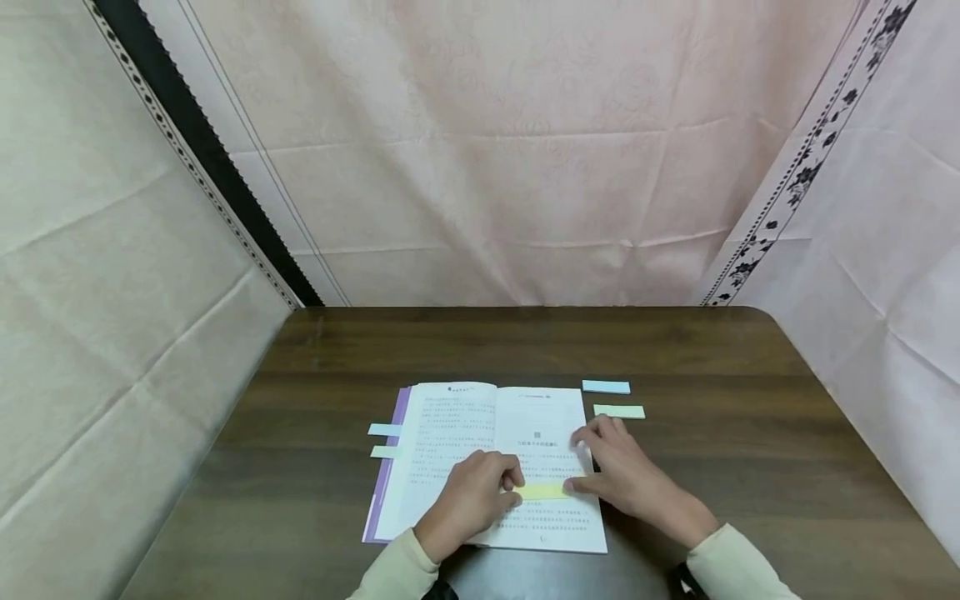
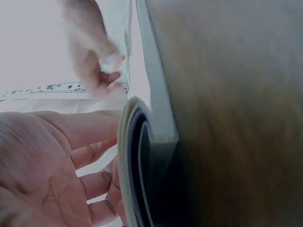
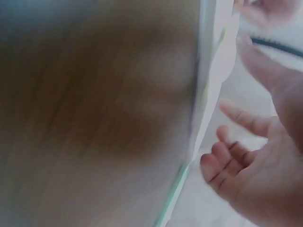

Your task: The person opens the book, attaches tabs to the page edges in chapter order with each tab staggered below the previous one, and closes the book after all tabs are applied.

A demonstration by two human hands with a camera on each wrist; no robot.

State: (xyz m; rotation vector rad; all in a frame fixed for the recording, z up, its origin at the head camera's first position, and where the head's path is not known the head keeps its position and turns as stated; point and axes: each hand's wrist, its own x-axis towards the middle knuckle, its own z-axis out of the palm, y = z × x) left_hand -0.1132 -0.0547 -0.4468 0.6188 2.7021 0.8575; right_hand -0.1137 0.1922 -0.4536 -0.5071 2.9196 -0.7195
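Observation:
An open book [image 1: 457, 442] with a purple cover lies on the dark wooden table [image 1: 750, 400]. A yellow sticky note [image 1: 542, 492] sits low on its right page. My left hand [image 1: 513, 490] rests on the book with curled fingers, thumb and forefinger pinching the note's left end. My right hand [image 1: 585, 458] lies flat, its thumb touching the note's right end and its fingers spread at the page's outer edge. The left wrist view shows my left palm [image 2: 47, 179] beside the book's edge [image 2: 156, 118]. In the blurred right wrist view my right hand [image 3: 260, 179] is next to the page edge [image 3: 203, 94].
A blue sticky note [image 1: 606, 387] and a green one [image 1: 618, 411] lie on the table right of the book. A blue tab [image 1: 384, 430] and a green tab [image 1: 384, 452] stick out past its left edge. Pale cloth hangs behind and beside the table.

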